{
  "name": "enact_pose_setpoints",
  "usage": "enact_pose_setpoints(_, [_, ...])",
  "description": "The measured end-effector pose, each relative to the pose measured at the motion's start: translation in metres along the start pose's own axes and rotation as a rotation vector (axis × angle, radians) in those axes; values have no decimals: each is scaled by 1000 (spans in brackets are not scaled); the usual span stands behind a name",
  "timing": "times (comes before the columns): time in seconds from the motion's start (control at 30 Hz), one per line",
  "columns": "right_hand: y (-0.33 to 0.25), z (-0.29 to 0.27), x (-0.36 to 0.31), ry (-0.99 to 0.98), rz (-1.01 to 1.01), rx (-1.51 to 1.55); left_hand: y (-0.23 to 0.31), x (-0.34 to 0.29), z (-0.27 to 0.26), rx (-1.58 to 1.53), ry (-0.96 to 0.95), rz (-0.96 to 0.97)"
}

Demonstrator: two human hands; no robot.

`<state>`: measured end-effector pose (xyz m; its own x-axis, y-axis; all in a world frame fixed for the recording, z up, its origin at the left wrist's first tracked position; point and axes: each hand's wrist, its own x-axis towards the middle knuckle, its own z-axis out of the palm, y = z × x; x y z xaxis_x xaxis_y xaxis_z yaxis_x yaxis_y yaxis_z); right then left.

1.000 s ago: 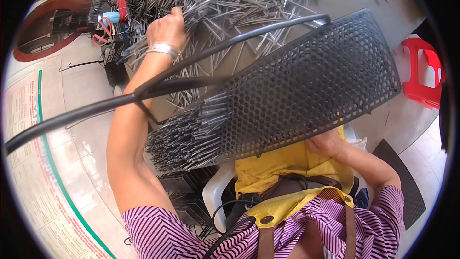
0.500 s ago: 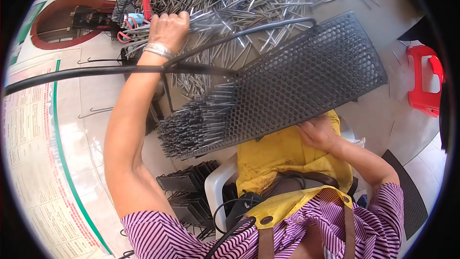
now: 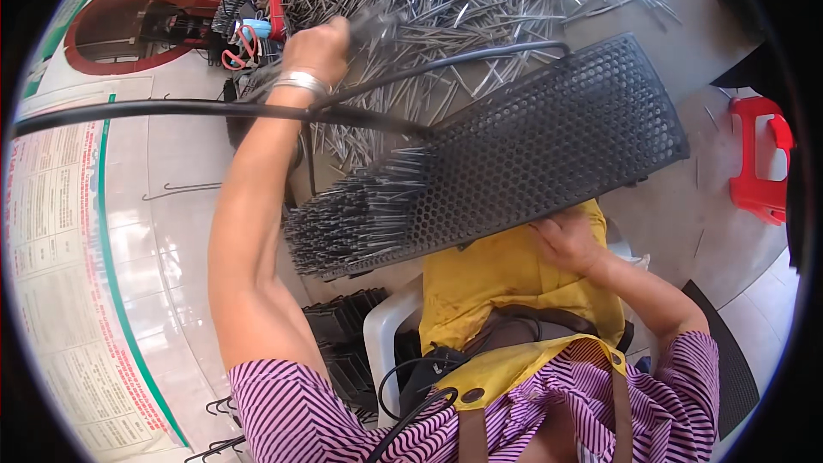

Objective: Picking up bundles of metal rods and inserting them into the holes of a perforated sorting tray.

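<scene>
A long black perforated rack (image 3: 549,133) lies tilted across the middle, above my lap. Thin grey metal rods (image 3: 364,206) stand packed in the holes at its left end; the holes further right hold none. My left hand (image 3: 317,53) is a closed fist beyond the rack's left part, around a bundle of metal rods (image 3: 375,27) blurred by motion. My right hand (image 3: 568,238) is at the rack's near edge with its fingers curled against it; the fingertips are partly hidden underneath.
A big heap of loose metal rods (image 3: 446,0) covers the table behind the rack. A black bar (image 3: 197,111) crosses from the left over my forearm. A red stool (image 3: 759,159) is at the right. Black racks (image 3: 347,326) stand low beside my white chair (image 3: 377,334).
My left hand has shifted slightly right with the bundle, which now blurs and sticks out past the fist. My right hand and the rack have hardly moved.
</scene>
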<state>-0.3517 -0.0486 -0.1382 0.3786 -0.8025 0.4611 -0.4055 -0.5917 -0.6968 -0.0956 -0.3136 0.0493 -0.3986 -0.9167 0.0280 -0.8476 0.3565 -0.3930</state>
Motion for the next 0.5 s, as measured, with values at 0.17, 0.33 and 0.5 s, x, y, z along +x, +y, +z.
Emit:
enact_pose_setpoints(0.17, [-1,-1,2,33,7,-24,-6,2,14,-235,124,-84])
enact_pose_setpoints(0.33, [2,0,4,78,-15,-46,-17,16,8,-1361,453,-894])
enact_pose_setpoints(0.5, [-3,1,9,101,-34,-47,-86,2,34,-1996,434,-954])
